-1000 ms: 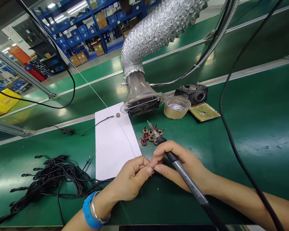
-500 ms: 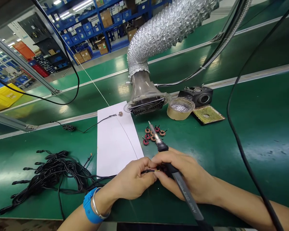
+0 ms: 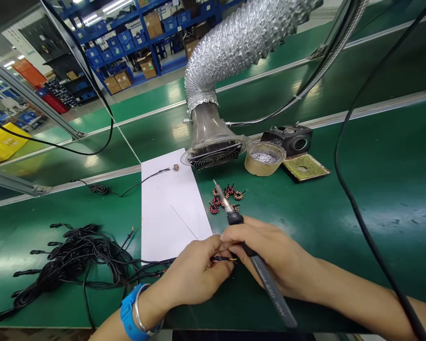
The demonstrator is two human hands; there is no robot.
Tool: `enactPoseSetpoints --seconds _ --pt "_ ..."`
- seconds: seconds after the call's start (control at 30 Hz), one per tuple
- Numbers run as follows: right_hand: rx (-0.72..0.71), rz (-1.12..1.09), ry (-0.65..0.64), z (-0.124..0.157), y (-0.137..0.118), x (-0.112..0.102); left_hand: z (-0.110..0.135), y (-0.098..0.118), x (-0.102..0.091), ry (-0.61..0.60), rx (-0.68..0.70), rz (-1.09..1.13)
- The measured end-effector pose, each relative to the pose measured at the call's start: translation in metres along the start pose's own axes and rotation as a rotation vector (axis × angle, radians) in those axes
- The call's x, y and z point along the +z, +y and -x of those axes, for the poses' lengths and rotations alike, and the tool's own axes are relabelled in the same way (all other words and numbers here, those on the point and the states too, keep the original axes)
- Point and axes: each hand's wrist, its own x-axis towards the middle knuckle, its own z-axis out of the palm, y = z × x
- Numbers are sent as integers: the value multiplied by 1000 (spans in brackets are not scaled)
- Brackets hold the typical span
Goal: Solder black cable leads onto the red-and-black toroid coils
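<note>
My left hand pinches the end of a black cable, whose thin coloured wire tips stick out past the fingertips. My right hand is closed around the dark handle of a soldering iron; its metal tip points away from me, over a small heap of wound toroid coils. The fingertips of both hands meet near the cable end, and whatever lies between them is partly hidden. Under and beyond my left hand lies a white sheet of paper.
A bundle of black cables spreads at the left. A fume extractor hood on a foil duct hangs past the coils. Behind them stand a tape roll and a soldering iron stand with a yellow sponge. A black cord crosses the right side.
My fingertips have shifted slightly and the wire tips show more clearly beyond my left fingers. A dark coil seen between the hands before is now hidden. The iron stays in my right hand.
</note>
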Motion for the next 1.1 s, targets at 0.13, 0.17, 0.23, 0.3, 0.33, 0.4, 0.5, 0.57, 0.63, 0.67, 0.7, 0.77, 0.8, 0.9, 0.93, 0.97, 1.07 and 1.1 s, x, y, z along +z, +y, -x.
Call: enactPoseSetpoints --seconds 0.13,0.17,0.23,0.3,0.33,0.4,0.5,0.57,0.63,0.67,0.7,0.77,0.8,0.9,0.93,0.97,1.07,1.1 --pt "-110 114 -65 1 5 -8 -5 -8 -4 -39 -63 128" --pt "-134 150 -61 1 5 -9 -7 -10 -4 -54 -87 175" --pt "-190 208 -39 0 4 -10 -9 -12 -4 -81 -128 279" --pt "-234 246 -20 -2 2 -10 -10 -11 -5 -100 -157 379" --pt "-249 257 -21 -3 1 -11 -11 -10 -5 -113 -176 420" --pt "-268 267 -29 -4 -1 -12 -12 -8 -5 -138 -235 481" --pt "-283 260 -12 -4 -2 -13 -12 -7 -4 -133 -303 554" --pt "-279 269 23 -4 -2 -12 -12 -8 -2 -106 -314 599" --pt "-266 287 63 -3 -2 -9 -13 -9 0 -89 -327 632" --pt "-260 296 80 -2 -2 -7 -13 -10 1 -81 -333 648" --pt "-253 303 95 -2 -1 -5 -13 -10 2 -70 -332 661" --pt "-233 312 109 0 0 -2 -14 -10 4 -40 -317 669" --pt "-217 313 113 1 1 -1 -15 -10 4 -16 -309 659" --pt "-133 264 160 6 0 -6 -17 -10 6 51 -298 582" --pt "-92 237 200 9 -3 -9 -17 -10 7 62 -295 556" --pt "-55 210 253 12 -5 -13 -17 -10 7 67 -291 532" --pt "31 125 416 24 -15 -19 -19 -13 9 68 -287 474" --pt "45 93 450 29 -17 -19 -19 -14 9 72 -289 464"
